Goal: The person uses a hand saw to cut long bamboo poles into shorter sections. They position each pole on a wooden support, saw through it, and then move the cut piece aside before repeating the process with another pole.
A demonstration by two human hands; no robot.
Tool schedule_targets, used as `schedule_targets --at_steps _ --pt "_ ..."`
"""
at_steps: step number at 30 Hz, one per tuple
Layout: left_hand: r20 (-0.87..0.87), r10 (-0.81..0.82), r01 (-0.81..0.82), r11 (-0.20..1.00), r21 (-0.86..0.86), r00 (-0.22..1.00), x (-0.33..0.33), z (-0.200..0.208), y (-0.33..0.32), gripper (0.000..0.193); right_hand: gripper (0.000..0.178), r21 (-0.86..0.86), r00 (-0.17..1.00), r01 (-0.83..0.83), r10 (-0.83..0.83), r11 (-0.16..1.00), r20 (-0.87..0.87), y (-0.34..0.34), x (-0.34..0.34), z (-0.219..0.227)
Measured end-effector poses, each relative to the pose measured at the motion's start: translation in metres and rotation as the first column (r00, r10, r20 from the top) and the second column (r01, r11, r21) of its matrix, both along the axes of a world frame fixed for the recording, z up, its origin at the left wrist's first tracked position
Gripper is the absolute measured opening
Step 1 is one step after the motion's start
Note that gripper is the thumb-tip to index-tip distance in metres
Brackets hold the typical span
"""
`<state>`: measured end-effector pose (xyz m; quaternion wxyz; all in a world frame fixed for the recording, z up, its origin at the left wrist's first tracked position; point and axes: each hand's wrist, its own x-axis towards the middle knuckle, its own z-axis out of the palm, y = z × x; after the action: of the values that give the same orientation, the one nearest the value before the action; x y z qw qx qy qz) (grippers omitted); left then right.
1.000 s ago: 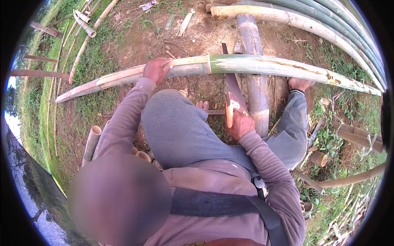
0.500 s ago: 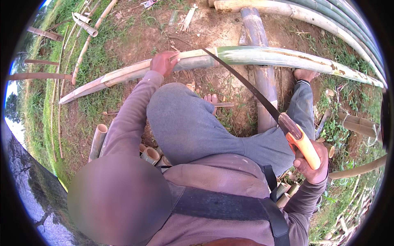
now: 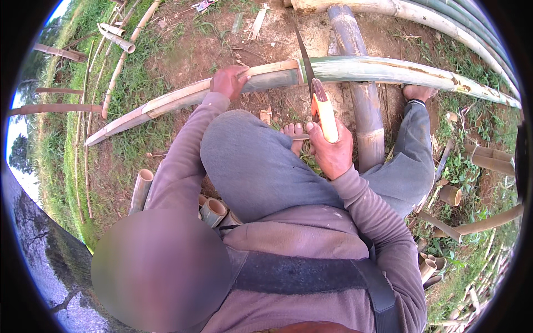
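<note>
A long bamboo pole (image 3: 388, 70) lies crosswise ahead of me, green with scraped pale patches on the right and brownish toward its left end. My left hand (image 3: 229, 82) is closed round the pole, left of its middle. In my right hand (image 3: 333, 147) is a hand saw (image 3: 325, 114) with an orange handle, gripped from behind. Its dark, narrow blade crosses the pole near a joint and reaches past the far side. Whether the teeth are cutting into the bamboo I cannot tell. Beneath the pole, a thick grey-brown bamboo post (image 3: 363, 116) runs away from me.
Bamboo poles (image 3: 411, 12) are stacked at the far right. Short cut bamboo pieces (image 3: 213, 211) stand beside my left knee, others (image 3: 428, 269) at the lower right. My bare foot (image 3: 293, 133) rests on the ground below the pole. Thin poles (image 3: 114, 72) form a frame on the left.
My right hand has swung the saw forward and left, from beside my right thigh up to the pole; the blade now points more straight ahead. The pole and left hand have shifted slightly right.
</note>
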<state>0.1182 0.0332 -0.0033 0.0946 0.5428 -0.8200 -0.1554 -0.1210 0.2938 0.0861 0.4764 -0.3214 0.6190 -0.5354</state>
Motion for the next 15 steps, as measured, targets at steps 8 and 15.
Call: schedule_targets --at_steps 8,15 --pt "-0.009 -0.061 0.061 0.996 -0.062 0.998 0.004 -0.01 -0.005 0.04 0.019 0.01 0.994 -0.032 0.033 0.999 -0.101 0.004 0.008 -0.008" --pt "-0.057 -0.047 0.044 0.998 -0.049 0.997 0.003 -0.006 -0.001 0.038 0.017 -0.08 0.996 -0.029 0.035 0.996 0.078 0.008 0.021 0.005"
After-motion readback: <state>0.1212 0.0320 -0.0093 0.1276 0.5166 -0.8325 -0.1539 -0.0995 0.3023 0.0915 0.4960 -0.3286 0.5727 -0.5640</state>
